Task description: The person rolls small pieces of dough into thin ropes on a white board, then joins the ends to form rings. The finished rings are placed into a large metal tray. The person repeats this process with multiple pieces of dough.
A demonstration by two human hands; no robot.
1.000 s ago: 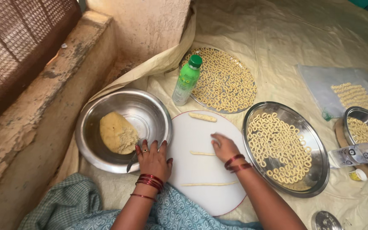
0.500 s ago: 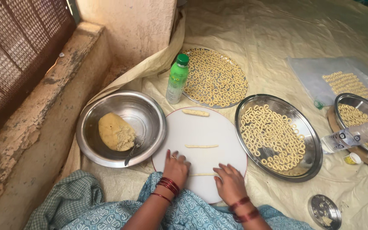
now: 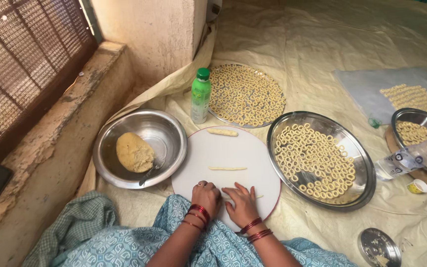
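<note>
Cream cloth covers the floor under my round white board (image 3: 233,153). My left hand (image 3: 206,198) and right hand (image 3: 242,202) lie flat, grip released, pressing a thin dough strip (image 3: 258,197).

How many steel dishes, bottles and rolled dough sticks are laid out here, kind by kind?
Steel dishes holding dough rings: 3 (flat tray, big plate, right-hand plate)
Steel bowl with the dough lump: 1
Small steel lid: 1
Bottles: 2 (green, clear one lying down)
Dough sticks on the white board: 3 (top, middle, one under the right hand)
Total: 10
</note>
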